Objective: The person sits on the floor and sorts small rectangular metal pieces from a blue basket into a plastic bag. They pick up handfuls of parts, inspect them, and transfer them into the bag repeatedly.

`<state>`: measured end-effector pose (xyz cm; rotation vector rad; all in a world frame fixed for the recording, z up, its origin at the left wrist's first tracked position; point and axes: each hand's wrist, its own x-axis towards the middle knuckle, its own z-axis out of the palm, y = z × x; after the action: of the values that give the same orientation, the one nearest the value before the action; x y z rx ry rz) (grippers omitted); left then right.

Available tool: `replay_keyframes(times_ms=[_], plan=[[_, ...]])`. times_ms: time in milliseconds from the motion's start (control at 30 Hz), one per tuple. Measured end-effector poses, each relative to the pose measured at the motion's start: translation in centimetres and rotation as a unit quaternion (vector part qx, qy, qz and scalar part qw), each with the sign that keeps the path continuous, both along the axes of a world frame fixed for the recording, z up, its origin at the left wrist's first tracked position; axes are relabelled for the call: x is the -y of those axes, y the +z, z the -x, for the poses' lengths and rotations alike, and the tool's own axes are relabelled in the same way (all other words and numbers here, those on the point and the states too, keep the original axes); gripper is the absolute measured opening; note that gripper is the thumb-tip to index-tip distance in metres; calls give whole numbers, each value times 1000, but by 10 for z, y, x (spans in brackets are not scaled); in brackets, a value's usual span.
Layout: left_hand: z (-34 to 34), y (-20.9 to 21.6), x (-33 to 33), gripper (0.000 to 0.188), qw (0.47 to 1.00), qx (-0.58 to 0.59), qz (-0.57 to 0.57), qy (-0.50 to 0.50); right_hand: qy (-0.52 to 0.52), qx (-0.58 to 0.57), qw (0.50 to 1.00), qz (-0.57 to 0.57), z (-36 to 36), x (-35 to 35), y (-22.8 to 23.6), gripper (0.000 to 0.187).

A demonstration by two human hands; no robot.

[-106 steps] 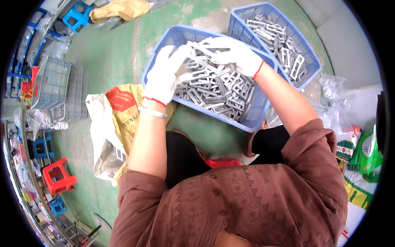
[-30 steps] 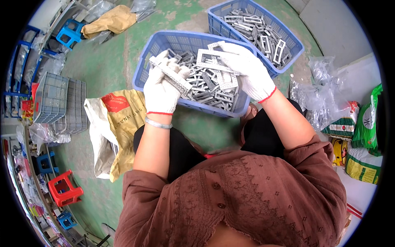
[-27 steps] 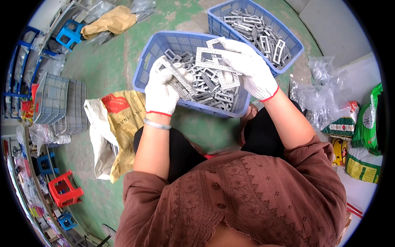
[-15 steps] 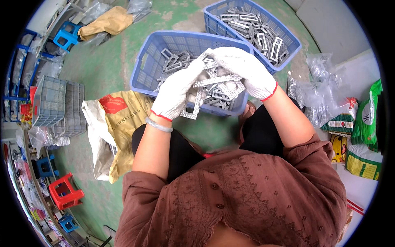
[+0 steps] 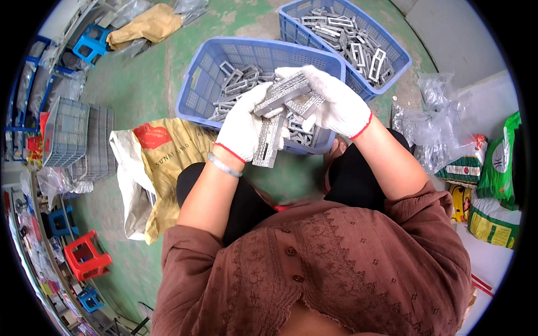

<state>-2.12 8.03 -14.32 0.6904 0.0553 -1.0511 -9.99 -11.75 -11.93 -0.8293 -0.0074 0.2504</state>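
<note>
Grey frames (image 5: 284, 93), centre: clamped by your left hand (image 5: 242, 124) and right hand (image 5: 343, 105), likely for steadiness. Blue basket (image 5: 260, 52): upper centre.

To your left, a red stool (image 5: 95, 266) stands on the green floor (image 5: 143, 84), a small blue stool (image 5: 89, 300) near it. Farther up that side you have a grey plastic crate (image 5: 67, 134) and, at the upper left, a larger blue stool (image 5: 94, 39) beside a crumpled tan sack (image 5: 147, 26). On your right, clear plastic bags (image 5: 445, 131) lie near a green bag (image 5: 499, 168) and a yellow-and-green sack (image 5: 494, 225).
</note>
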Motion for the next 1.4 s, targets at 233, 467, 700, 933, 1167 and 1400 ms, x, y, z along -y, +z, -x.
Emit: replay_keyframes(times_ms=[233,467,700,933,1167,1400], plan=[[-2,7,-4,38,1000,13,11,13,-10,0,1000,26,1,-3,4,63],[-11,16,-8,29,997,24,-50,59,-75,16,990,115,-5,17,-3,65],[-4,16,-2,29,998,-3,-40,52,-123,239,779,567,-5,17,3,43],[-1,22,-4,47,985,80,-150,18,-115,117,877,452,1,17,7,31],[-13,14,-6,58,940,230,-239,76,-129,20,937,323,7,13,12,25],[-11,11,-10,61,933,296,-187,77,-143,0,943,301,7,10,14,23]])
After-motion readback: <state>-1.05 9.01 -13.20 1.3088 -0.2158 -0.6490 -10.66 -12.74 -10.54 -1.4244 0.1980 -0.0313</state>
